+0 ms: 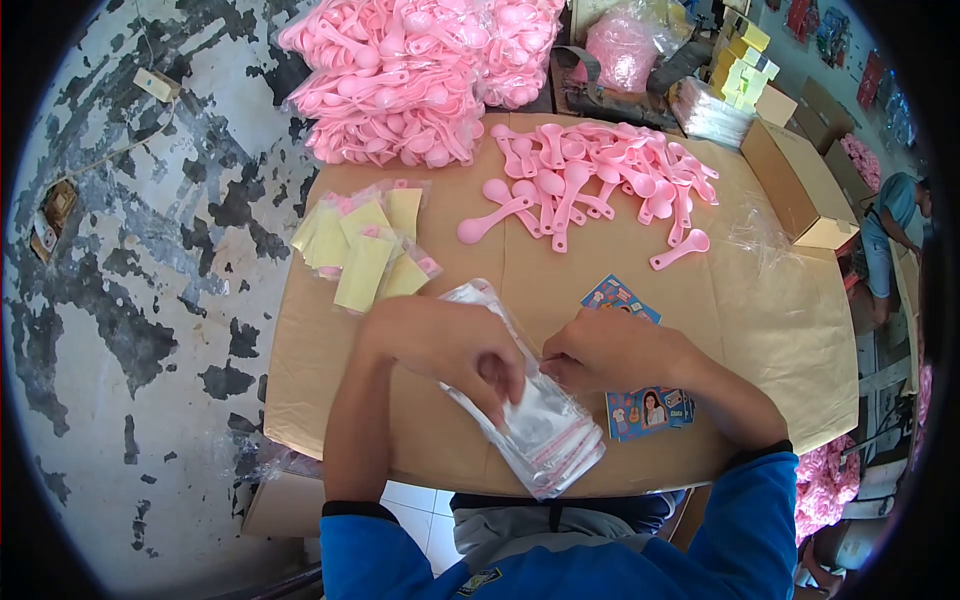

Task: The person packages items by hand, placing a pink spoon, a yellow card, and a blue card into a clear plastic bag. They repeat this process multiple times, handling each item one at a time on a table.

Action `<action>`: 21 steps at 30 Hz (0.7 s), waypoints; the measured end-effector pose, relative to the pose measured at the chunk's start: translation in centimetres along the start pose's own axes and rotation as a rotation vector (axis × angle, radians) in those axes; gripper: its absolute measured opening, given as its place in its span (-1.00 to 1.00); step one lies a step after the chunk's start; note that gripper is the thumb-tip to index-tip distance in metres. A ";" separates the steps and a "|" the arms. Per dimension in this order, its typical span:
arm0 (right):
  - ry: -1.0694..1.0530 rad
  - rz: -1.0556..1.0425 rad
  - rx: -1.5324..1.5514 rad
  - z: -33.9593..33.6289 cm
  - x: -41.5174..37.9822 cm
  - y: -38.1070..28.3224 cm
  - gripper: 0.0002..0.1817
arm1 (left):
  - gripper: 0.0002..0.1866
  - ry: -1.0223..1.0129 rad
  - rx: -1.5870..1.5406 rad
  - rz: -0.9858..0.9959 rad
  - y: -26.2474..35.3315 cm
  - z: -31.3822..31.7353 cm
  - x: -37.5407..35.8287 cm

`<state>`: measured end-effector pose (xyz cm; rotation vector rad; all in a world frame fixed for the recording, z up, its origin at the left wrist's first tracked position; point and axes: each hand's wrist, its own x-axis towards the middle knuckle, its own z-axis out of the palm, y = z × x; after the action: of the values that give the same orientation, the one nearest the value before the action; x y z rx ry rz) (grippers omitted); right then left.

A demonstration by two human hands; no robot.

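A stack of clear plastic bags [550, 435] lies at the front middle of the brown paper-covered table. Over its left side is my left hand [450, 350], fingers curled, thumb and fingertips near the bags; what they hold, if anything, is too small to tell. My right hand [615, 352] is at the stack's right edge with thumb and fingers pinched together; their hold is hidden. Blue printed cards [650, 412] lie partly under my right hand and wrist. Loose pink spoons [575, 190] are spread beyond my hands. Packets with yellow cards [365, 265] lie at the back left.
Large bags of pink spoons [400, 90] are piled at the far edge. A cardboard box [800, 185] stands at the right, beside crumpled clear plastic [765, 235]. Yellow boxes [742, 65] are stacked behind. Another person [885, 235] is at the far right.
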<state>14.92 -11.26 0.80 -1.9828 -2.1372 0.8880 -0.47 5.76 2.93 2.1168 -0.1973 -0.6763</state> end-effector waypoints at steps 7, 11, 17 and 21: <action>0.154 -0.034 0.075 -0.7 -0.2 1.3 -0.79 | -0.61 -0.096 0.061 -0.105 -0.1 0.8 2.1; 0.402 -0.039 0.108 -2.2 -0.7 2.8 -0.81 | -0.61 -0.155 -0.052 -0.294 1.3 -0.2 2.1; 0.593 -0.083 0.189 -5.4 -3.0 3.6 -0.76 | -0.49 0.542 -0.638 0.306 -1.2 1.4 6.4; 0.432 -0.027 0.413 -6.8 -3.8 4.4 -0.73 | -0.52 0.835 -0.871 0.393 -0.4 1.9 8.6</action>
<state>22.42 -12.53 5.50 -1.7374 -1.5923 0.7363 5.69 1.37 -1.67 1.2936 0.1341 0.3486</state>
